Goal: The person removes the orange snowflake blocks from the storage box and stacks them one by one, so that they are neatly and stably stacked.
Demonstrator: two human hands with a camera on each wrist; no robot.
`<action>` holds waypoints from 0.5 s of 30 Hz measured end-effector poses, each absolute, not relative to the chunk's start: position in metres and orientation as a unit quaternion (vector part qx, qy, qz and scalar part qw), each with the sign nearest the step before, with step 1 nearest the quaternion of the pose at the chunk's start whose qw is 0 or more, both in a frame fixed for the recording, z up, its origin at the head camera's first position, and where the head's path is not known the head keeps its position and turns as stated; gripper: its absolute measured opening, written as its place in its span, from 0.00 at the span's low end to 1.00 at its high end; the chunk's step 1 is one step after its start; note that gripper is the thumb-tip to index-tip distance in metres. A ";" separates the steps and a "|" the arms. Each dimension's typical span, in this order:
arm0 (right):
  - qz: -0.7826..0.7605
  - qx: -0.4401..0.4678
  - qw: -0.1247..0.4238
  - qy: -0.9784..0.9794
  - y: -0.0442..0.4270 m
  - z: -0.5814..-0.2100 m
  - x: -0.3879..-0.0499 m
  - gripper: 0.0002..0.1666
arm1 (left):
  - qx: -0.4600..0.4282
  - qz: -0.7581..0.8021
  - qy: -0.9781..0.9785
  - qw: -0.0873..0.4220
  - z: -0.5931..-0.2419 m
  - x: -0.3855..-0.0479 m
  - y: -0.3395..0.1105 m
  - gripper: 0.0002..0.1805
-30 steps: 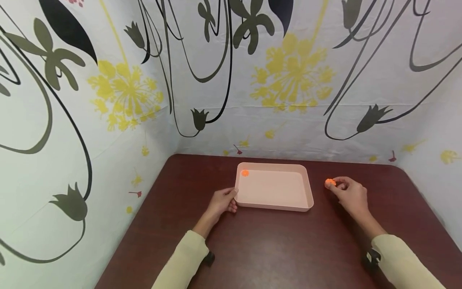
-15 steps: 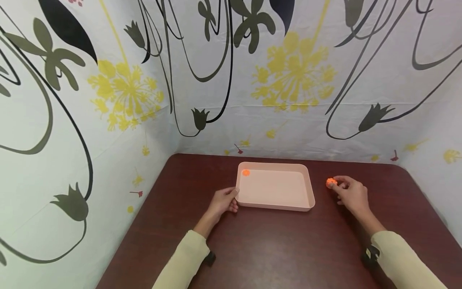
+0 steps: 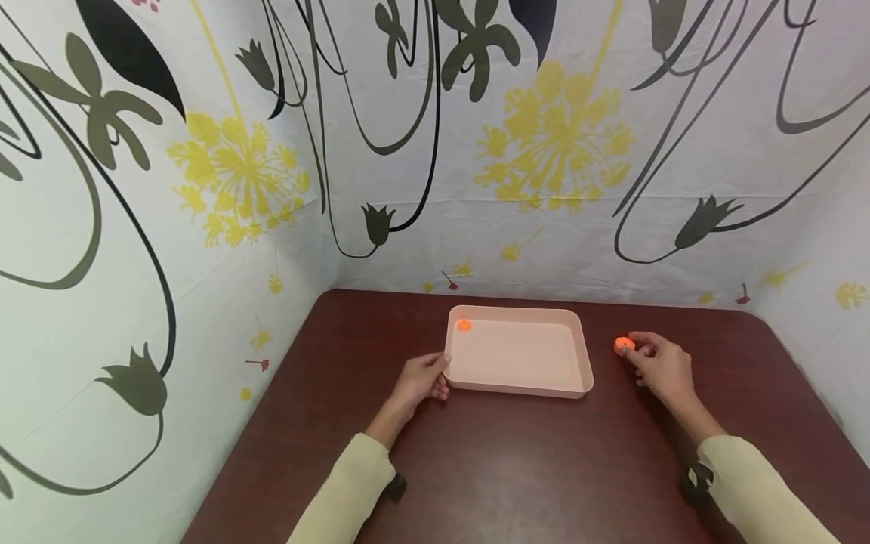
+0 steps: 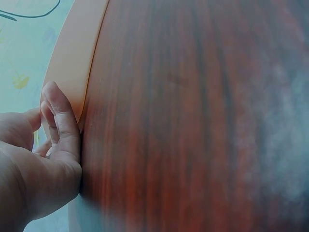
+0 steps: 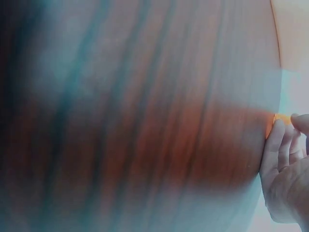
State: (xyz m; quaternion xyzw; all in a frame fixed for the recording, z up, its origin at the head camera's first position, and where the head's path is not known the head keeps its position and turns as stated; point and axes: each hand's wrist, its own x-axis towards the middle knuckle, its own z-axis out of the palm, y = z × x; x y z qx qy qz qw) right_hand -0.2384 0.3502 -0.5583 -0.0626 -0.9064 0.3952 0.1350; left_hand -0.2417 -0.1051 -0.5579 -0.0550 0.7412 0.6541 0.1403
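A shallow, pale peach rectangular tray (image 3: 516,355) lies on the dark wooden table. At its near left corner my left hand (image 3: 418,380) pinches the rim, thumb on top; the left wrist view shows the same hand (image 4: 53,150) against the tray's side wall (image 4: 72,53). Inside the tray, by the far left corner, sits a flat orange round piece (image 3: 464,326). To the right of the tray, my right hand (image 3: 662,370) pinches a small orange round piece with a scalloped edge (image 3: 624,345) between thumb and fingers. In the right wrist view that piece (image 5: 282,118) is partly hidden by the fingers.
The reddish-brown table (image 3: 503,468) extends around the tray and towards me. White fabric walls (image 3: 408,174) with flower and leaf prints stand behind it and along the left and right sides. Dark bands (image 3: 698,483) sit at both sleeve cuffs.
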 end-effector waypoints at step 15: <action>0.468 0.003 0.112 -0.877 0.292 -0.524 -0.233 0.28 | -0.055 0.655 0.741 0.137 -0.558 -0.241 -0.104 0.31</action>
